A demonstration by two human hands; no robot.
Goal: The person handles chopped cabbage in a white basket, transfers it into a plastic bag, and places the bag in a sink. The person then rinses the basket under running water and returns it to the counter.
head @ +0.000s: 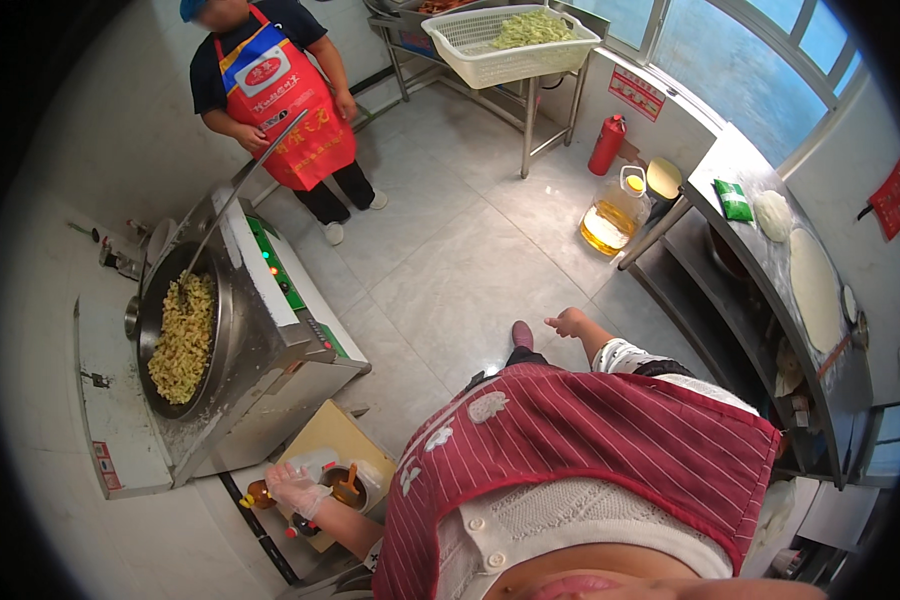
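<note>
My left hand (298, 489) wears a clear plastic glove. Its fingers are spread above a yellowish board or tabletop (328, 427), near a metal pot (360, 476) with an orange-brown handled utensil (347, 486) in it. Bottles stand close by, one amber with a yellow cap (257, 495). Bare and holding nothing visible, my right hand (568, 322) hangs over the tiled floor (450, 262) with a finger extended. To the left, a large wok (221, 330) on a stove holds chopped pale-yellow and green food (180, 349), with a long-handled ladle (232, 199) resting in it.
A person in a red apron (289, 112) stands beyond the stove (270, 360). A white plastic basket (495, 67) of shredded greens (536, 28) sits on a metal stand. An oil jug (611, 217) and fire extinguisher (607, 145) occupy the floor. Rolled dough (814, 289) lies on the right-hand counter (776, 259).
</note>
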